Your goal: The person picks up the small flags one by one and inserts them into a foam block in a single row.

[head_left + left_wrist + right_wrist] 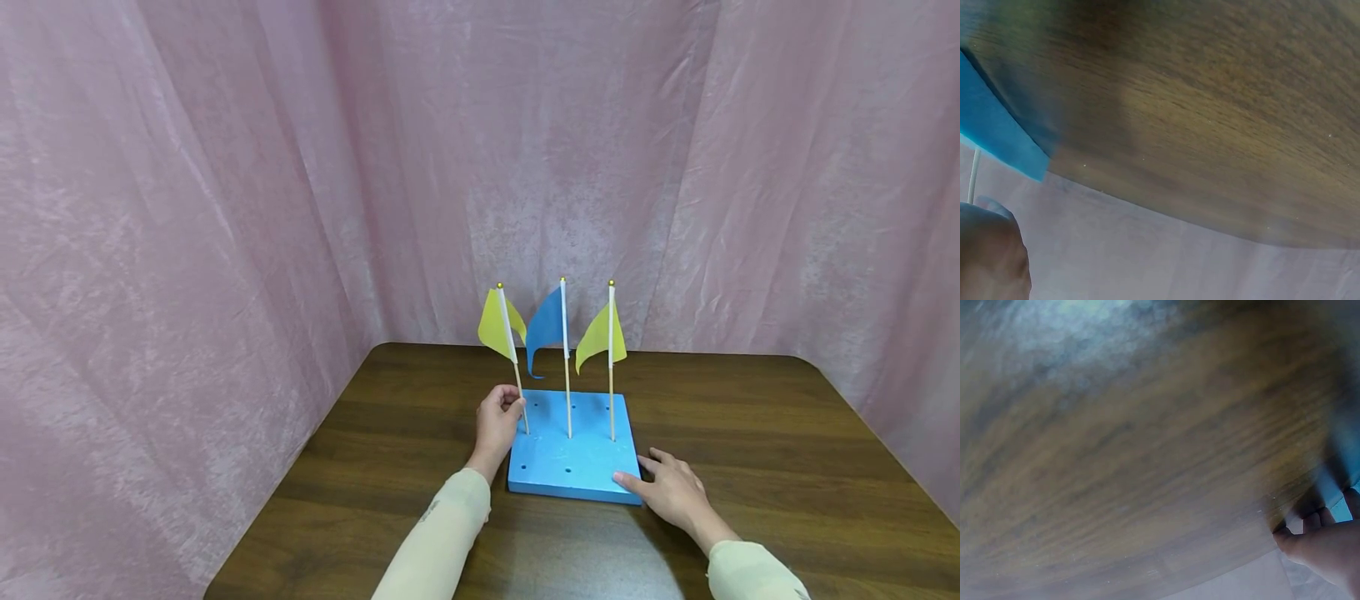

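A light blue board (577,457) with small holes lies on the table, and three small flags on thin sticks stand in a row on it. My left hand (497,423) pinches the stick of the left yellow flag (495,323) low down; that stick leans left, its lower end at a hole. Upright in the middle is a blue flag (548,321), and to its right another yellow flag (600,333). At the board's front right corner rests my right hand (675,490), thumb on the top edge, fingers extended along the side. In the left wrist view, the left hand (991,253) shows beside the stick.
The board sits on a dark brown wooden table (750,417) with rounded far corners. Pink curtains (525,167) hang close behind the table and along its left side. Bare holes show along the board's front and back.
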Demonstrator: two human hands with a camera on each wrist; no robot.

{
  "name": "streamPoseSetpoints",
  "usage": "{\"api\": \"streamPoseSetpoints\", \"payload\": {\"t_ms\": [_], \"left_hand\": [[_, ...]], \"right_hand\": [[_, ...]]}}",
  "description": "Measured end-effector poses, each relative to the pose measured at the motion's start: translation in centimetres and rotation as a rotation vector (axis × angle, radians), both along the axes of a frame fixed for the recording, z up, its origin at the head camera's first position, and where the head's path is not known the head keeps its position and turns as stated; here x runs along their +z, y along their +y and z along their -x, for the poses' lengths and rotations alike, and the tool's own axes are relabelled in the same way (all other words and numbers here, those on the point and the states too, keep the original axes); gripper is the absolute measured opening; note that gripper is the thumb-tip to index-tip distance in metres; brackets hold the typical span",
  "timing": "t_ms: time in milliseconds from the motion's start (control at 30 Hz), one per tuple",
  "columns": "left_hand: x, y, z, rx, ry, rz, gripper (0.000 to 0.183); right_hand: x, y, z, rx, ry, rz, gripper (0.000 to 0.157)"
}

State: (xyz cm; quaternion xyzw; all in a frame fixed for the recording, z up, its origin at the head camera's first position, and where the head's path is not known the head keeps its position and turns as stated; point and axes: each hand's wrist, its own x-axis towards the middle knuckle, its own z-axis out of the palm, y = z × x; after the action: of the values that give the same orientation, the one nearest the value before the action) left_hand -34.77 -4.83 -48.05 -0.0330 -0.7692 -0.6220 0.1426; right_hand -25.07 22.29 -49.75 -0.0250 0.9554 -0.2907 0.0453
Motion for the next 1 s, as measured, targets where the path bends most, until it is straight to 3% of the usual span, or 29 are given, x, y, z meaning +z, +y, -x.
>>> {"api": "streamPoseSetpoints", "payload": {"t_ms": [267, 533, 1000], "left_hand": [[-0.2, -0.2, -0.1, 0.020, 0.011, 0.056, 0.010], [-0.7, -1.0, -0.2, 0.001, 0.011, 0.066, 0.020], [-0.5, -6.6, -1.0, 0.106, -0.011, 0.236, 0.018]], "right_hand": [[0.0, 0.2, 0.0, 0.001, 0.005, 0.001, 0.090], [0.0, 0.5, 0.0, -0.005, 0.007, 0.000, 0.090], [-0.3, 0.1, 0.0, 0.016, 0.026, -0.028, 0.091]]}}
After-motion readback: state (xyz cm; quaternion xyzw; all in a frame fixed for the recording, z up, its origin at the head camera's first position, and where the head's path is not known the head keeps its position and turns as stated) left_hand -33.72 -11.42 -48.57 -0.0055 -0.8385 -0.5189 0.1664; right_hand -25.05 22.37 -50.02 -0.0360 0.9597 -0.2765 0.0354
